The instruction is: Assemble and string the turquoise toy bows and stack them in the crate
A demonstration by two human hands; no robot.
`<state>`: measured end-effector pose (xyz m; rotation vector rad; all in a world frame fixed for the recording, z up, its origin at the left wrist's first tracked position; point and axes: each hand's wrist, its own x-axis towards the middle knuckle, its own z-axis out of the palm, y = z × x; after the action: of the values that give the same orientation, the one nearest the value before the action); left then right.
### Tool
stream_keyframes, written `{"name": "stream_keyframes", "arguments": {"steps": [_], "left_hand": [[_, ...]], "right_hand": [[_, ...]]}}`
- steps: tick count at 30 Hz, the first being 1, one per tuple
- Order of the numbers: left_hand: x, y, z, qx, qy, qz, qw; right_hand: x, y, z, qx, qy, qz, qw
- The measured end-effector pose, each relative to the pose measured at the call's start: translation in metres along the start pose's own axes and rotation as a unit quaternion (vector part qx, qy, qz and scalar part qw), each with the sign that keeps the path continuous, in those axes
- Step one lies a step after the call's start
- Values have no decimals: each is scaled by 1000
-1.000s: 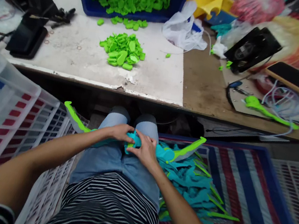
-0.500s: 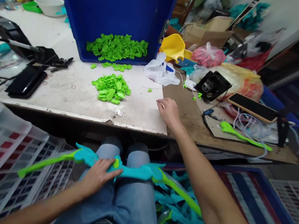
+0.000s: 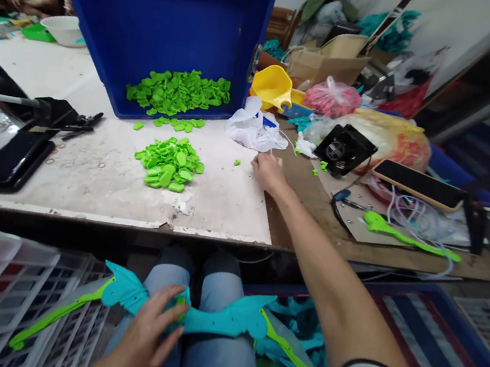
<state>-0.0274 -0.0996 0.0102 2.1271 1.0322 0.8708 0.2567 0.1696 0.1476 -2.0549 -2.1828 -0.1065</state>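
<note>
A turquoise toy bow (image 3: 222, 322) with bright green limbs lies across my thighs. My left hand (image 3: 155, 325) is on its middle, fingers bent over the grip beside a small green piece (image 3: 180, 308). Far forward, my right hand (image 3: 269, 172) is on the table where the white sheet meets the brown board. Its fingers are curled together, and what they hold, if anything, is too small to make out. A loose green piece (image 3: 236, 163) lies just left of it. Further left is a heap of flat green pieces (image 3: 168, 164).
A blue bin (image 3: 160, 19) stands tipped on its side, with more green pieces (image 3: 184, 95) inside. Right of it are a white plastic bag (image 3: 257, 126), a yellow scoop (image 3: 273, 87), a black fan (image 3: 344, 150) and a phone (image 3: 418, 184). White crates (image 3: 14, 295) flank my left side.
My right hand's fingers have curled in near the same table spot. My left hand has shifted on the bow, its fingers more bent. The view has tilted up slightly.
</note>
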Motion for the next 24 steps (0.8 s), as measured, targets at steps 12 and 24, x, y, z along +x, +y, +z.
{"name": "stream_keyframes", "arguments": {"steps": [12,24], "left_hand": [[159,107,-11,-487,36,-258,834],[286,135,-41,-433,37,-257,863]], "right_hand": [[-260,-32,-45,304,102,-55,945],[-408,43,-28,569,-118,246,776]]}}
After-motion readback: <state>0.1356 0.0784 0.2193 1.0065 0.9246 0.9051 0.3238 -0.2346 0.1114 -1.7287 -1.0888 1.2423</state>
